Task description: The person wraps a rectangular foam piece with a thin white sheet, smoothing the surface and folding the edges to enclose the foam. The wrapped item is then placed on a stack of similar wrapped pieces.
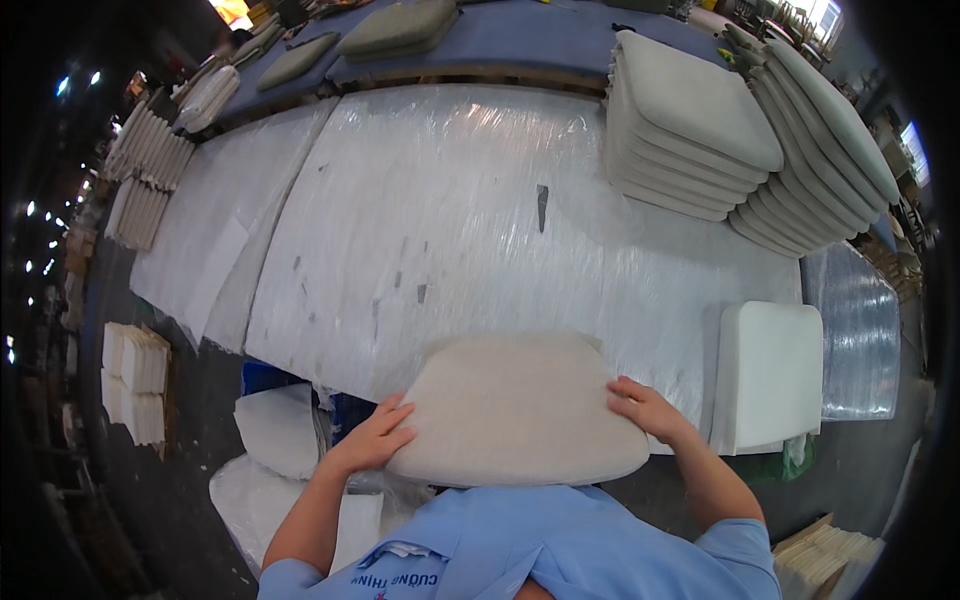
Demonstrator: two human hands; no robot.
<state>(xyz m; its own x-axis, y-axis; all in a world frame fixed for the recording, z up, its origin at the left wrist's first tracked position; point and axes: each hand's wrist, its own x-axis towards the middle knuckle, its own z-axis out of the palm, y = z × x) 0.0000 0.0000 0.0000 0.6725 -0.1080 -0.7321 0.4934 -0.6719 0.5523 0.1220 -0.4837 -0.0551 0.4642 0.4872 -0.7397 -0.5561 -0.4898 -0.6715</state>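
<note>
Gripping the beige, fabric-covered seat cushion with rounded corners at both of its side edges, the person stood at the near edge of the long worktable wrapped in clear plastic sheeting. At the cushion's left edge the left hand lay with fingers spread flat on the top face, thumb side turned toward the rim; whether the thumb curled beneath could not be told. The cushion itself lay almost flat, partly on the table and partly overhanging it toward the person's blue shirt, with its long axis running left to right and its narrower, curved back edge pointing away across the table. At the right edge the right hand pressed down with fingers bent over the corner. By the look of it, the step in hand was squaring or smoothing the cover on the pad; a next move would call for an even two-handed hold so the soft piece did not sag. Further right lay a bare white foam block, and beyond it stood stacks of grey finished cushions.
</note>
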